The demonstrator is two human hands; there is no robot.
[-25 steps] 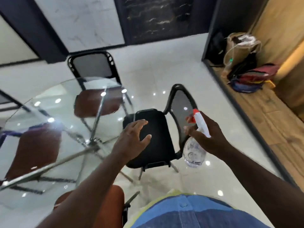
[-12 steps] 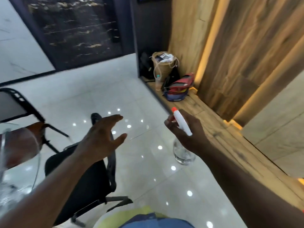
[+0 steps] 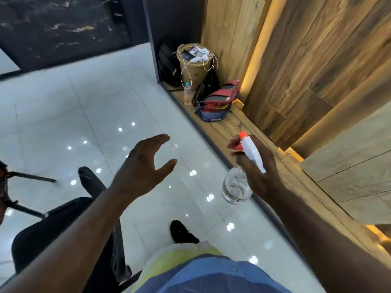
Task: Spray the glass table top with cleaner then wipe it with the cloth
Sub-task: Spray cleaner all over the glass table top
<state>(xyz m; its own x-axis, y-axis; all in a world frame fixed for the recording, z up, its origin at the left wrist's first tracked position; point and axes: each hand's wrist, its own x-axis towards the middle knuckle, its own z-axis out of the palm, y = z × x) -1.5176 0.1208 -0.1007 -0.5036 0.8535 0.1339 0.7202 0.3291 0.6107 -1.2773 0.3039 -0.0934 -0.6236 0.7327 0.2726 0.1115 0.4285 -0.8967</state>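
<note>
Well, my right hand (image 3: 260, 176) has the spray bottle (image 3: 234, 188) by its neck. The fingers curl round under the white head, one fingertip reaches forward to the orange trigger, and the clear body hangs below the palm over the tiled floor, just beside the wooden ledge (image 3: 232, 123) on the right. My left hand (image 3: 146, 166) is spread wide and holds nothing, with the black chair (image 3: 63, 229) at near left. Neither the glass table top nor the cloth is in view from here. I judge the bottle to be light, since little liquid shows in it, and its thin smooth plastic should give under a squeeze and turn slick once wet. The neck is the place to hold it, leaving a finger free for the trigger. I expect the glass to be hard and slippery, so the wiping pressure should be gentle.
</note>
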